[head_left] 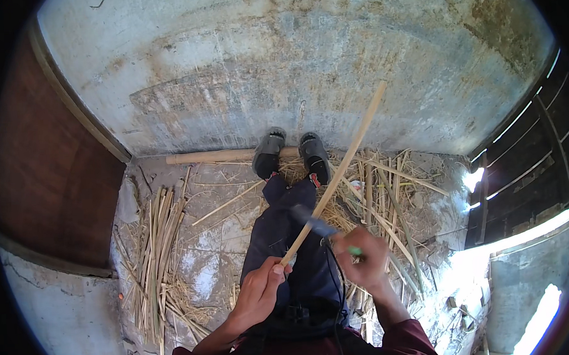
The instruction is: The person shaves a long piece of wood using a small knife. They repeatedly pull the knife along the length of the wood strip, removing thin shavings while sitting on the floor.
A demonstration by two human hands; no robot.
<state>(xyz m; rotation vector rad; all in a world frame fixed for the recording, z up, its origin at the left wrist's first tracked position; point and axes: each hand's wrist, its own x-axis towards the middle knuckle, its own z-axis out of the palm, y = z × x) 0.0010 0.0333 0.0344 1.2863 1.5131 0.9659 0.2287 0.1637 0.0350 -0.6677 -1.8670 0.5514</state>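
Observation:
A long, pale bamboo strip (353, 152) slants up and away to the right across my lap, its far end in front of the wall. My left hand (259, 297) is closed round its near end, thumb on top. In my right hand (365, 258), fingers wrapped, is a knife (317, 225) whose grey blade lies across the strip a little beyond my left hand. Motion blurs the blade and right hand; a bit of green shows between the fingers. Whether the edge bites into the strip I cannot tell.
My legs (268, 238) stretch forward, shoes (314, 154) near the stained wall (229, 85). A bamboo pole (214, 156) lies along its base. Split strips (157, 246) are heaped at left, more strips (396, 185) and shavings at right. A thin black cord (336, 270) hangs beside my right hand.

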